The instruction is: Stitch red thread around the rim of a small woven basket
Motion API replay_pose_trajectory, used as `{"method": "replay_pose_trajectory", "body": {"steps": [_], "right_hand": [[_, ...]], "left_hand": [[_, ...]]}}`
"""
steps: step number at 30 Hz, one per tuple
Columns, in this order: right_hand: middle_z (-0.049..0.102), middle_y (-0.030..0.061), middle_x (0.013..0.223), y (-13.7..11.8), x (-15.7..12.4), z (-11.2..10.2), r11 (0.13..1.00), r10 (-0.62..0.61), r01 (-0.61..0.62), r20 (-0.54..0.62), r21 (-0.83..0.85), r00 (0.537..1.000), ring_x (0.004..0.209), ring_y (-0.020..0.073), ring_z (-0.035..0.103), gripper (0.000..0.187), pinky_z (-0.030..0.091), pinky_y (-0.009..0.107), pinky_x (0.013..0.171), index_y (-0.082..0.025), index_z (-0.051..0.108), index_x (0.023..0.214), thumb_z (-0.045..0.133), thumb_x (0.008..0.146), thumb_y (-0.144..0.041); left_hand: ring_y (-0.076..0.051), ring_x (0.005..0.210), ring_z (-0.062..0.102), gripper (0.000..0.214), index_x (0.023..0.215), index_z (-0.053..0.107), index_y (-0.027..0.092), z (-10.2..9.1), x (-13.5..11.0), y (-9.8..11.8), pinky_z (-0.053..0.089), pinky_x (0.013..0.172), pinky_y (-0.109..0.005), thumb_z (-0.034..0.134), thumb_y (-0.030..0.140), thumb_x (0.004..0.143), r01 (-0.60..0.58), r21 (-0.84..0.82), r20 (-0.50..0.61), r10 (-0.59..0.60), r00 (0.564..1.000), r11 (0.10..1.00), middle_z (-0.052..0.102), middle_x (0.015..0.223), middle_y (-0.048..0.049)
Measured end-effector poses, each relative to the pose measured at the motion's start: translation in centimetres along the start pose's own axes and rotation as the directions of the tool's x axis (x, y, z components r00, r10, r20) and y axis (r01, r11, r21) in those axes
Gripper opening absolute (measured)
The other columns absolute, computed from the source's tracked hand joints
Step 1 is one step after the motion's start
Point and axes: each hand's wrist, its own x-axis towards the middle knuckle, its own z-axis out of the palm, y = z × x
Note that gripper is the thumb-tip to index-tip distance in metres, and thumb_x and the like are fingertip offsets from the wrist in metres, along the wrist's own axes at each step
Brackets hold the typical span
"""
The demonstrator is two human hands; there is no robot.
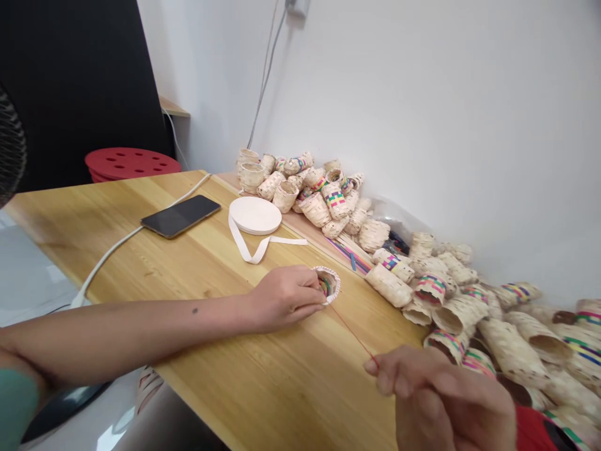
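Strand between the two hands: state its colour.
Red; the strand runs straight from the basket to the right hand, head view.

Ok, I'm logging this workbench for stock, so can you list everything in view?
small woven basket: one, straw with coloured bands, in the left hand
red thread: one, red, taut from that basket to the right hand
woven baskets: too many to count, straw with coloured bands, heaped along the wall
tape roll: one, white, mid-table, end trailing
phone: one, black, beside the roll
cable: one, white, across the table past the phone
coloured strips: bundle, mixed, beside the heaps
stool: one, red, beyond the table
table: one, light wood
left hand: grips the small basket
right hand: pinches the thread, near edge
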Motion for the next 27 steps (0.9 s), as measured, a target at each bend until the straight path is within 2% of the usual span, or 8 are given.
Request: {"method": "replay_pose_trajectory", "body": {"steps": [3, 6, 9, 12, 16, 20, 23, 27], "right_hand": [[0.061, 0.0005, 0.075, 1.2, -0.1, 0.3, 0.977, 0.098, -0.109, -0.066, -0.184, 0.993, 0.070, 0.0145, 0.062, 0.016, 0.056, 0.033, 0.066, -0.023, 0.058, 0.101, 0.052, 0.092, -0.012], [0.062, 0.0010, 0.076, 2.7, -0.6, 0.2, 0.881, 0.252, -0.281, -0.127, -0.379, 0.959, 0.070, 0.0140, 0.063, 0.006, 0.053, 0.029, 0.065, -0.021, 0.057, 0.097, 0.056, 0.091, -0.021], [0.061, 0.0006, 0.075, 3.5, -0.9, 0.2, 0.811, 0.342, -0.397, -0.202, -0.430, 0.918, 0.069, 0.0138, 0.061, 0.012, 0.051, 0.029, 0.067, -0.021, 0.057, 0.096, 0.058, 0.090, -0.032], [0.061, 0.0007, 0.077, 3.8, -1.0, 0.5, 0.787, 0.376, -0.440, -0.228, -0.433, 0.898, 0.071, 0.0141, 0.061, 0.015, 0.049, 0.029, 0.068, -0.022, 0.058, 0.094, 0.057, 0.089, -0.036], [0.062, -0.0006, 0.078, 4.0, -0.9, 0.7, 0.776, 0.349, -0.393, -0.183, -0.493, 0.919, 0.070, 0.0135, 0.062, 0.010, 0.049, 0.026, 0.066, -0.023, 0.059, 0.093, 0.056, 0.090, -0.032], [0.066, -0.0018, 0.079, 4.2, -0.6, 0.9, 0.770, 0.242, -0.194, -0.003, -0.608, 0.970, 0.068, 0.0115, 0.063, 0.009, 0.049, 0.022, 0.063, -0.024, 0.062, 0.095, 0.055, 0.090, -0.023], [0.067, -0.0006, 0.079, 4.2, -0.3, 1.1, 0.745, 0.201, -0.085, 0.102, -0.662, 0.974, 0.069, 0.0114, 0.063, 0.011, 0.048, 0.021, 0.063, -0.022, 0.064, 0.093, 0.054, 0.090, -0.019], [0.066, 0.0003, 0.075, 4.2, -0.3, 1.2, 0.722, 0.208, -0.056, 0.139, -0.690, 0.968, 0.065, 0.0117, 0.062, 0.014, 0.047, 0.021, 0.061, -0.020, 0.066, 0.093, 0.052, 0.091, -0.018]], "left_hand": [[-0.013, 0.072, 0.057, 0.014, 0.088, 0.066, 0.014, -0.2, 0.0, -0.3, 0.040, 0.066, -0.022, 0.057, 0.024, 0.090, 0.083, -0.180, 0.013, -0.082, 0.997, 0.980, 0.065, 0.080, -0.0048], [-0.013, 0.076, 0.059, 0.014, 0.095, 0.065, 0.014, -0.6, 0.2, -0.2, 0.043, 0.072, -0.022, 0.063, 0.025, 0.086, 0.195, -0.292, 0.044, -0.190, 0.981, 0.936, 0.067, 0.084, -0.0041], [-0.012, 0.077, 0.059, 0.012, 0.092, 0.067, 0.014, -1.0, 0.3, 0.0, 0.043, 0.073, -0.022, 0.065, 0.023, 0.085, 0.240, -0.342, 0.086, -0.224, 0.971, 0.908, 0.067, 0.083, -0.0032], [-0.014, 0.081, 0.059, 0.014, 0.094, 0.069, 0.015, -1.2, 0.4, -0.1, 0.044, 0.074, -0.023, 0.062, 0.024, 0.087, 0.258, -0.373, 0.132, -0.225, 0.966, 0.891, 0.067, 0.085, -0.0048], [-0.013, 0.080, 0.058, 0.020, 0.097, 0.071, 0.016, -1.2, 0.5, -0.2, 0.043, 0.073, -0.023, 0.056, 0.028, 0.091, 0.274, -0.399, 0.169, -0.224, 0.960, 0.875, 0.065, 0.083, -0.0050], [-0.013, 0.077, 0.055, 0.019, 0.094, 0.072, 0.016, -1.1, 0.5, -0.1, 0.041, 0.069, -0.021, 0.057, 0.025, 0.090, 0.277, -0.390, 0.184, -0.220, 0.958, 0.878, 0.061, 0.079, -0.0038], [-0.013, 0.079, 0.055, 0.019, 0.095, 0.073, 0.016, -1.0, 0.4, -0.1, 0.040, 0.070, -0.022, 0.057, 0.026, 0.090, 0.280, -0.394, 0.181, -0.225, 0.957, 0.876, 0.061, 0.079, -0.0042], [-0.013, 0.079, 0.056, 0.020, 0.095, 0.073, 0.015, -0.9, 0.2, -0.3, 0.041, 0.071, -0.022, 0.058, 0.028, 0.090, 0.282, -0.415, 0.179, -0.226, 0.957, 0.865, 0.062, 0.081, -0.0045]]}}
